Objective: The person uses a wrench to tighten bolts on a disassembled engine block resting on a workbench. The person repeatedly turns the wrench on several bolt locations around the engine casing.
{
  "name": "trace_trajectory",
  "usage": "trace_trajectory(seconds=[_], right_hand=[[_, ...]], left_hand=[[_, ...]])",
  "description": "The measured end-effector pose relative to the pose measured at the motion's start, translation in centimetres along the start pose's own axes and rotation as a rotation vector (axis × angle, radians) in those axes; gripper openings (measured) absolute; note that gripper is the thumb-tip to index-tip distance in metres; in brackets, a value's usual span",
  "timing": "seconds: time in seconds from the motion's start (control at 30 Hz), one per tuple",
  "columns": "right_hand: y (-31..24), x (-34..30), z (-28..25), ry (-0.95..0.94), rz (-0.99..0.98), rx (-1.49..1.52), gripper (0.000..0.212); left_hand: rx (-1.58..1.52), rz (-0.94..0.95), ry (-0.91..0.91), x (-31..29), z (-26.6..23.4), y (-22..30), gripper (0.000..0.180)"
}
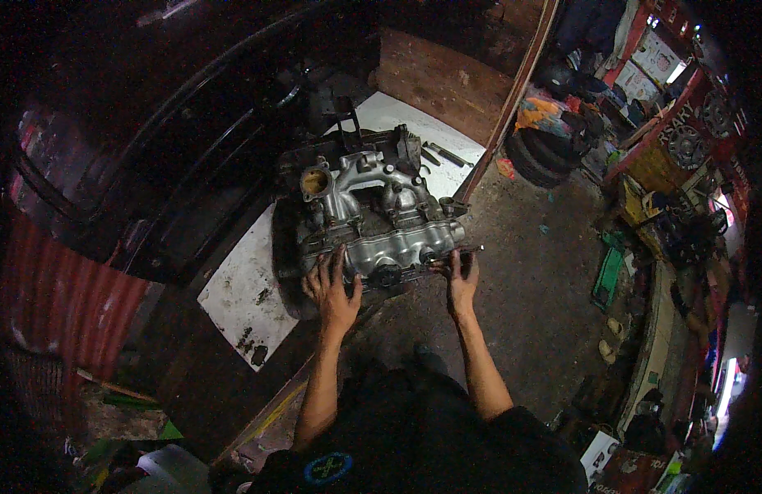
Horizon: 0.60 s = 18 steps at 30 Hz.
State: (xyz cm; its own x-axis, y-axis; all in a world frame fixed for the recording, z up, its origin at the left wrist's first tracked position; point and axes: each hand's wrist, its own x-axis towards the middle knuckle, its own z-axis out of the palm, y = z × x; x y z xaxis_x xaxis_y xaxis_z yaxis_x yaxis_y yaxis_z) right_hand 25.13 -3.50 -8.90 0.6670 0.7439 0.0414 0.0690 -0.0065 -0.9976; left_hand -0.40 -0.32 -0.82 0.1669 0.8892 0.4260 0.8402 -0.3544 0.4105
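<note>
Engine (373,214) sits on board (249,288), just beyond your hands: left hand (333,288) at its near-left edge, right hand (462,276) near-right.

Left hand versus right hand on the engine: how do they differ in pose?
The left hand lies spread, fingers flat on the engine cover's near left side; the right hand is curled round a thin metal tool at the near right corner. The left holds nothing; the right grips. Both touch the engine's near edge.

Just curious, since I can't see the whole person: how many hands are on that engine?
2. The left hand lies flat on the engine at its near left edge; the right hand grips its near right corner.
</note>
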Motion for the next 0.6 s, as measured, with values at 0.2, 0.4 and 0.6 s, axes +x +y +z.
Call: trace_trajectory(seconds=[0.2, 0.4, 0.6], right_hand=[[-5.1, -1.6, 1.6, -0.354, -0.448, -0.372, 0.021], [-8.5, -1.9, 1.5, -0.589, -0.727, -0.584, 0.028], [-6.9, -2.3, -0.4, -0.061, -0.492, -0.192, 0.025]], left_hand=[[-0.022, 0.023, 0.036, 0.0, 0.4, 0.0, 0.062], [0.023, -0.019, -0.019, 0.1, -0.2, 0.2, 0.062], [0.005, -0.018, -0.043, 0.1, -0.3, 0.0, 0.066]])
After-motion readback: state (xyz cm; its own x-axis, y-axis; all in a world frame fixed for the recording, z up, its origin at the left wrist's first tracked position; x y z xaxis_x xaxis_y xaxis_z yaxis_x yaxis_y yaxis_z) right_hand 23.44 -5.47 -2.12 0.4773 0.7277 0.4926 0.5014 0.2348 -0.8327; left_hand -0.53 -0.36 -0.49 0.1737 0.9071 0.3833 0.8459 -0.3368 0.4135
